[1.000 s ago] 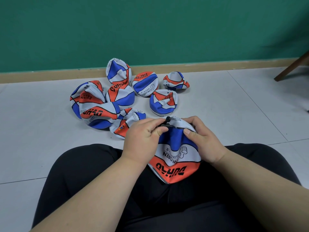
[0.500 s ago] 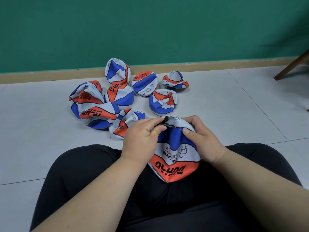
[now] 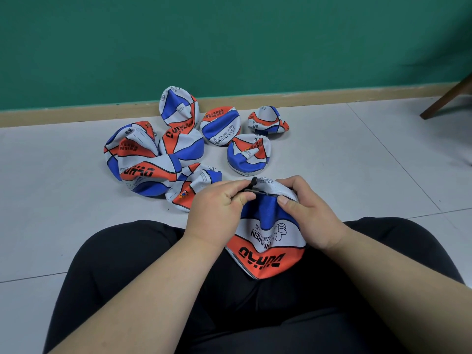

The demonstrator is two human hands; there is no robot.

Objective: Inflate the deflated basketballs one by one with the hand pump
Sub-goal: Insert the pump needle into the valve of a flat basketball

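left hand [image 3: 219, 203] pinches a small black fitting [image 3: 251, 188] (prob. the pump needle) at the top fold of the deflated basketball [image 3: 268, 247]; right hand [image 3: 310, 215] grips that fold, thumb on the blue panel. ball rests in the lap [image 3: 153, 264]. expect light, limp, grippy skin — hold close beside the valve to keep it taut. panels orange, white, blue w/ black print.
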